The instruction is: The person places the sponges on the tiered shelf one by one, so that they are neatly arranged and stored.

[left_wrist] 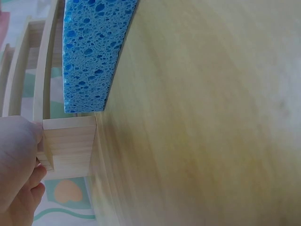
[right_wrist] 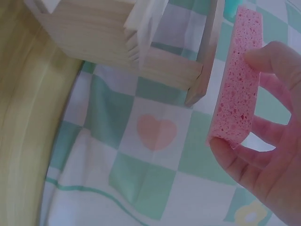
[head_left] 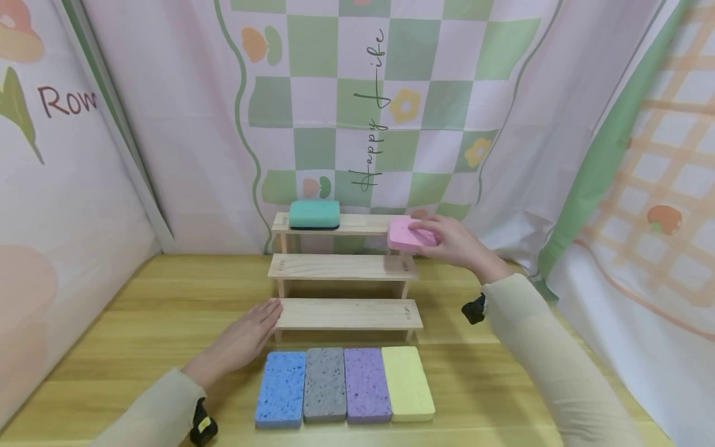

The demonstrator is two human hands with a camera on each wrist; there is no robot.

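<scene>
A pink sponge [head_left: 406, 236] is pinched between the thumb and fingers of my right hand [head_left: 459, 243], at the right end of the top tier. In the right wrist view the sponge [right_wrist: 237, 77] appears slightly apart from the board's end [right_wrist: 201, 70]. My left hand [head_left: 237, 338] grips the left end of the lowest tier on a three-tier wooden stand [head_left: 349, 314]; the left wrist view shows its fingers [left_wrist: 34, 183] curled at the board's end. A teal sponge [head_left: 314, 214] with a dark underside sits on the top tier's left end.
On the wooden table [head_left: 491, 385], in front of the stand, a blue sponge [head_left: 281, 390], a grey sponge [head_left: 325, 385], a purple sponge [head_left: 367, 385] and a yellow sponge [head_left: 408, 383] lie side by side. A checkered curtain [head_left: 313, 102] hangs behind the stand.
</scene>
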